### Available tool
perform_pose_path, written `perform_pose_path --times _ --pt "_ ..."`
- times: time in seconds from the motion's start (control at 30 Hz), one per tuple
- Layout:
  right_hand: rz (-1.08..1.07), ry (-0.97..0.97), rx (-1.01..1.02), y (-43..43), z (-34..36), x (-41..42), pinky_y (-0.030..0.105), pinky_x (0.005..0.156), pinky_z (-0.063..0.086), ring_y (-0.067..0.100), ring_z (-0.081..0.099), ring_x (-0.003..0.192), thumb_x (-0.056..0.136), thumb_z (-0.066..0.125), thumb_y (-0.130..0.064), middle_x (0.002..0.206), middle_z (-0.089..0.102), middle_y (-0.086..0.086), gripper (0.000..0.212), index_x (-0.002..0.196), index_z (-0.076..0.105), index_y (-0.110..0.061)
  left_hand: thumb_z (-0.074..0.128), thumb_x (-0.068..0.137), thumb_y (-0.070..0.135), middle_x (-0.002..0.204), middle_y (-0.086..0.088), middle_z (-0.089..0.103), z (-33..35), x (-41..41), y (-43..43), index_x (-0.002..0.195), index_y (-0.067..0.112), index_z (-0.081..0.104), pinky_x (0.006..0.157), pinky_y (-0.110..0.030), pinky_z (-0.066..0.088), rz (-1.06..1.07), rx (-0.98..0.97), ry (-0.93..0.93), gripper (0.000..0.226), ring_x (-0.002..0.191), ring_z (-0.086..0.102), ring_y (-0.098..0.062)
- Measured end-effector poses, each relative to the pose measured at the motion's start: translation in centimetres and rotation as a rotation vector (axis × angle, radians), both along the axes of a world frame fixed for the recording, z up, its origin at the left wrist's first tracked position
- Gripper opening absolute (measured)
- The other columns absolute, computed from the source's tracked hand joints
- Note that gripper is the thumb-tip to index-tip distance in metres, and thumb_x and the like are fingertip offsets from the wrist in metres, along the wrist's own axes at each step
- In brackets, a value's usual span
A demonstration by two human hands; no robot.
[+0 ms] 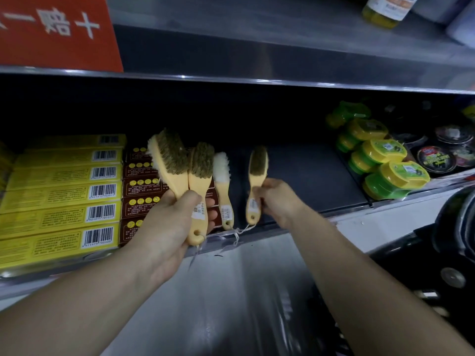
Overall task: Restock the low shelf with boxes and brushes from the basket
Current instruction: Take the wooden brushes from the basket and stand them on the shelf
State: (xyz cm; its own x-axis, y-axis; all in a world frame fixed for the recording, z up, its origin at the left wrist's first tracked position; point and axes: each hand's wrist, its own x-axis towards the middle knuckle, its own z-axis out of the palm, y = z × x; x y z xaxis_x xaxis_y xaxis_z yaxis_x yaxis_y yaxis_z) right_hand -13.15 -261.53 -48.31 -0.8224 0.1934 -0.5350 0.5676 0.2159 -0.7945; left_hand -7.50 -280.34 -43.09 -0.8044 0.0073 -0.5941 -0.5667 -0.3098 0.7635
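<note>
Now, nearest me, my left hand (169, 227) is curled round the handles of two brushes (191, 165), gripped side by side with the bristles up and towards me. My right hand (277, 199) pinches a third brush (257, 170) by the middle of its handle, thumb and fingers closed on it. Its hanging string trails over the front edge of the shelf (308, 176).

Between my hands a white brush (222, 176) seems to lie on the shelf, handle at the front edge, just beside my left fingers. Left of it sit brown boxes (138, 186), then yellow boxes (64, 196) running to the shelf's left end. Green tins (385, 160) fill the right end, and the back is too dark to read.

I judge this as the brush-placing step, boxes seemingly done. Next I should lay the right-hand brush flat on the bare patch beside the white one, handle to the front edge. Then feed the left pair across one by one, minding the strings.
</note>
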Motion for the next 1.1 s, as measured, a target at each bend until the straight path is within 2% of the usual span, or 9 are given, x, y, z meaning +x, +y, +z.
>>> perform_pose_path --times 0.1,0.17,0.4,0.5,0.6,0.7,0.8,0.93,1.1 --pt "0.000 -0.006 0.031 -0.8 -2.1 0.5 0.031 0.078 0.050 0.019 0.059 0.081 0.093 0.056 -0.010 0.089 0.063 0.006 0.017 0.107 0.062 -0.005 0.049 0.089 0.011 0.062 0.000 0.071 -0.2 0.0 0.2 0.090 0.013 0.059 0.048 -0.023 0.054 0.004 0.030 -0.038 0.010 0.050 0.065 -0.009" --pt "-0.005 0.028 0.032 -0.9 -2.6 0.4 0.022 0.073 0.050 0.014 0.061 0.081 0.091 0.061 -0.014 0.095 0.065 0.003 0.024 0.114 0.063 -0.007 0.051 0.089 0.011 0.067 -0.005 0.069 -0.4 -0.1 0.3 0.088 0.014 0.060 0.057 -0.029 0.052 -0.002 0.012 -0.038 0.009 0.054 0.063 -0.014" --pt "-0.012 0.068 0.159 -1.0 -3.2 0.2 0.026 0.081 0.049 0.018 0.063 0.092 0.085 0.069 -0.023 0.100 0.068 0.005 0.025 0.104 0.065 -0.008 0.054 0.091 0.012 0.051 0.006 0.065 -0.8 -0.1 0.8 0.091 0.020 0.061 0.047 -0.026 0.048 -0.022 0.008 0.001 0.011 0.051 0.060 -0.016" --pt "0.004 0.068 0.173 -1.2 -3.4 0.2 0.025 0.080 0.050 0.018 0.065 0.090 0.086 0.068 -0.022 0.097 0.070 0.004 0.017 0.100 0.068 -0.012 0.056 0.091 0.011 0.070 0.001 0.071 -0.5 0.1 1.0 0.099 0.018 0.063 0.045 -0.027 0.050 -0.071 0.020 0.016 0.013 0.051 0.065 -0.010" --pt "0.059 0.061 0.230 -1.1 -2.8 0.2 0.022 0.078 0.046 0.015 0.061 0.089 0.090 0.062 -0.020 0.101 0.068 0.003 0.019 0.107 0.067 -0.012 0.058 0.090 0.011 0.091 -0.005 0.071 -0.3 0.2 0.9 0.108 0.017 0.062 0.055 -0.032 0.052 -0.108 0.003 0.030 0.019 0.070 0.066 -0.016" --pt "0.117 0.233 0.399 -1.1 -0.7 0.1 0.021 0.067 0.043 0.008 0.056 0.073 0.094 0.055 -0.026 0.078 0.062 -0.006 0.020 0.094 0.067 -0.010 0.060 0.088 0.012 0.092 -0.003 0.071 -0.3 0.2 0.8 0.104 0.021 0.061 0.054 -0.029 0.050 -0.106 -0.006 0.044 0.019 0.078 0.065 -0.017" --pt "0.273 0.227 0.060 -2.0 3.0 0.0 0.016 0.060 0.044 0.000 0.057 0.056 0.091 0.053 -0.044 0.059 0.063 -0.010 0.038 0.070 0.069 -0.017 0.062 0.087 0.013 0.091 -0.004 0.071 -0.5 0.1 0.8 0.102 0.023 0.062 0.062 -0.034 0.050 -0.091 -0.024 0.054 0.018 0.082 0.065 -0.022" --pt "0.501 0.093 -0.200 -2.7 5.4 0.3 0.021 0.068 0.053 0.009 0.066 0.073 0.088 0.064 -0.026 0.081 0.070 -0.001 0.014 0.087 0.066 -0.012 0.062 0.087 0.014 0.095 -0.006 0.073 -0.3 0.1 1.1 0.103 0.022 0.064 0.074 -0.042 0.049 -0.082 -0.001 0.057 0.019 0.087 0.066 -0.024" --pt "0.277 0.073 -0.344 -0.2 5.4 0.0 0.028 0.071 0.057 0.016 0.068 0.076 0.093 0.053 -0.009 0.082 0.071 0.003 0.009 0.093 0.063 -0.009 0.050 0.095 0.016 0.075 0.007 0.072 0.1 0.0 1.3 0.090 0.020 0.069 0.067 -0.029 0.053 -0.034 0.074 -0.023 0.020 0.065 0.066 -0.007"
